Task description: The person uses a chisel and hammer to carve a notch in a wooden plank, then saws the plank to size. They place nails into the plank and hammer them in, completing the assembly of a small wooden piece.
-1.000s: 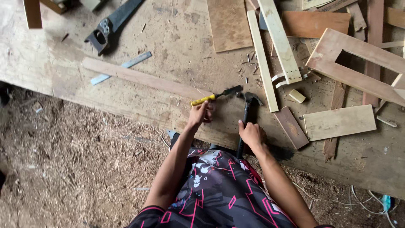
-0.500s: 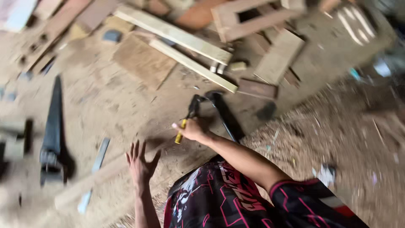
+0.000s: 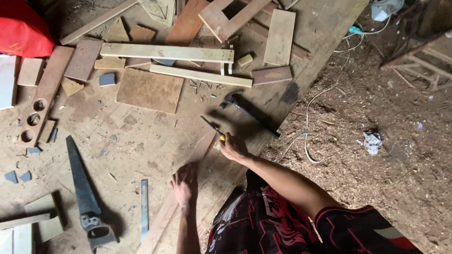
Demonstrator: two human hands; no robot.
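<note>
My right hand point(image 3: 232, 146) grips a yellow-handled tool point(image 3: 213, 127) whose thin dark blade points up and left over the work board point(image 3: 136, 141). My left hand point(image 3: 185, 186) lies flat, fingers spread, on a long wooden strip point(image 3: 162, 221) that runs diagonally across the board. A black hammer point(image 3: 249, 110) lies on the board just above and to the right of my right hand, untouched.
A hand saw point(image 3: 82, 188) and a flat grey metal strip point(image 3: 144, 209) lie left of my left hand. Planks, offcuts and a wooden frame point(image 3: 226, 19) crowd the far side, with a holed plank point(image 3: 40, 103) at left. Sawdust ground and a white cable point(image 3: 308, 131) lie right of the board's edge.
The view has swung round. My left hand, spread in the air half a second ago, now rests flat on the strip. My right hand still holds the yellow-handled tool near the hammer.
</note>
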